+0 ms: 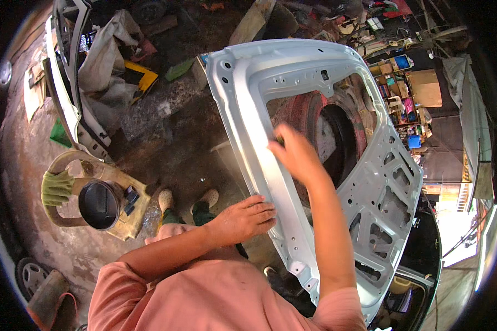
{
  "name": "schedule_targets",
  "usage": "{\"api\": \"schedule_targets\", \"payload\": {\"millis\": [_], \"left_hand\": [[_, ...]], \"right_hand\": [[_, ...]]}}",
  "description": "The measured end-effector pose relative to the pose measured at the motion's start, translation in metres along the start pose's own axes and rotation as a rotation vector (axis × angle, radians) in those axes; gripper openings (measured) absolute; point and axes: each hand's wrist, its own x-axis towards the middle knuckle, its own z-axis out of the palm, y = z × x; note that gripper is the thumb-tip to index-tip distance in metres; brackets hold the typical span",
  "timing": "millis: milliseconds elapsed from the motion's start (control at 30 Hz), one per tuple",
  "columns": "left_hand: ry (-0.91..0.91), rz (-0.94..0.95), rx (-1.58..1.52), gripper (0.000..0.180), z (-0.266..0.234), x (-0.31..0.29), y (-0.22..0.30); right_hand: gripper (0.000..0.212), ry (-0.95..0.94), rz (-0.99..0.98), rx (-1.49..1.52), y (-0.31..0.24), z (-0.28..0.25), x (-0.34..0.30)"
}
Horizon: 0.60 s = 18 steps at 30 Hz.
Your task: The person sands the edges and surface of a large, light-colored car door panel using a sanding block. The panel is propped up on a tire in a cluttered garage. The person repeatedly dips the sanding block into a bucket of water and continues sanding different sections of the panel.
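A large pale grey car tailgate panel (247, 118) stands tilted in front of me, with a big window opening and several cut-outs in its lower right part. My left hand (245, 219) lies on the panel's near left edge, fingers stretched flat over the metal. Farther up, my right hand (294, 154) is at the strip beside the window opening, its fingers curled and slightly blurred. Something small and dark shows at those fingers, too hidden to name. Through the opening appears a reddish, dusty tyre (303, 118).
To my left, a worn plastic chair (135, 207) bears a black bucket (99, 205), small dark blocks (130, 199) and a green cloth (57, 187). A white car door (63, 94) stands beyond. Cluttered shelves (403, 99) are at right; a wheel (32, 276) lies lower left.
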Motion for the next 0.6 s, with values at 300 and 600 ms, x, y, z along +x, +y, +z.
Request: {"api": "schedule_targets", "payload": {"millis": [300,600], "left_hand": [[0.015,0.02,0.012,0.039,0.011,-0.001,0.0],[0.037,0.015,0.021,0.036,0.007,-0.003,0.003]], "right_hand": [[0.031,-0.158,0.108,-0.107,-0.009,-0.023,-0.086],[0.038,0.147,-0.063,-0.107,-0.027,0.011,0.053]]}}
